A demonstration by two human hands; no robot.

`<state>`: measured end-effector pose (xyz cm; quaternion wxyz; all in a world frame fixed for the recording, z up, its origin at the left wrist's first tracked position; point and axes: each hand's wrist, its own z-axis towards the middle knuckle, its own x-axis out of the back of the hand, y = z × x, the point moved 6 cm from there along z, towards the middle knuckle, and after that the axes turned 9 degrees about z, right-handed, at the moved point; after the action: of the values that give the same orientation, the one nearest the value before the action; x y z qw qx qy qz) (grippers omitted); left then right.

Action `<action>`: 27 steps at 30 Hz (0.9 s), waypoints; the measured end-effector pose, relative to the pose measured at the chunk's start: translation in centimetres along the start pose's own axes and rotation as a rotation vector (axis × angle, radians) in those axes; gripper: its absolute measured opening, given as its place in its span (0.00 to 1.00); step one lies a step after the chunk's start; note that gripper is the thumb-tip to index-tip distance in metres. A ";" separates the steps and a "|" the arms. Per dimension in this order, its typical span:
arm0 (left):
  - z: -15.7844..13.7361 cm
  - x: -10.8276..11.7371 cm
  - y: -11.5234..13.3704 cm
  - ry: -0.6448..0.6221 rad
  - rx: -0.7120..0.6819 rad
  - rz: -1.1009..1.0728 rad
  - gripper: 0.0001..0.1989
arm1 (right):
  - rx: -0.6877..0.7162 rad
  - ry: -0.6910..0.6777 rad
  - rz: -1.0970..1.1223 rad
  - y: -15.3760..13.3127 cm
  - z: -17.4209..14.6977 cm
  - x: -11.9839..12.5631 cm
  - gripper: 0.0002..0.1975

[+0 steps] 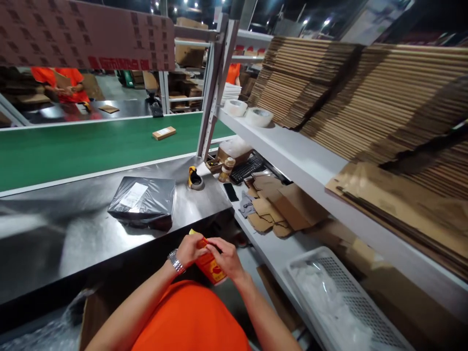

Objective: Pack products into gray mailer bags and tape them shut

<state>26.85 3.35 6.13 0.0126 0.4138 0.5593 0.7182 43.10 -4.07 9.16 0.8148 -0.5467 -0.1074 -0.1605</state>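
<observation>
Both hands, left hand (190,249) and right hand (228,258), are pinching a small orange carton (209,265) just below the steel table (84,239) edge, seemingly working its top flap, not yet open.

dim hall | ceiling spotlights | glare on steel table (91,229) | wide-angle edge warp | motion blur lower left

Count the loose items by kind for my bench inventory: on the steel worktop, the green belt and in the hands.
Black poly parcel: 1
Tape dispenser: 1
Small cardboard box on the belt: 1
Orange-yellow packet, held by left hand and right hand: 1
Total: 4
</observation>
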 end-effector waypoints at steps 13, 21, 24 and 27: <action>-2.4 2.4 -3.9 0.078 0.208 -0.100 0.13 | -0.432 0.227 0.214 3.3 2.7 -1.4 0.27; -14.4 10.1 -14.3 0.311 0.499 -0.119 0.21 | -0.310 0.303 0.168 3.6 20.7 -4.9 0.34; -18.8 11.2 -16.2 0.321 0.518 -0.056 0.17 | -0.137 0.236 0.039 2.8 24.8 -10.3 0.30; -21.6 11.2 -17.3 0.258 0.504 0.053 0.13 | -0.015 -0.036 -0.048 2.9 24.5 -16.5 0.22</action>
<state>-1.37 -1.94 -2.10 -0.1804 0.3236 0.7062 0.6033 28.92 21.97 10.18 0.8043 -0.5530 -0.1341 -0.1709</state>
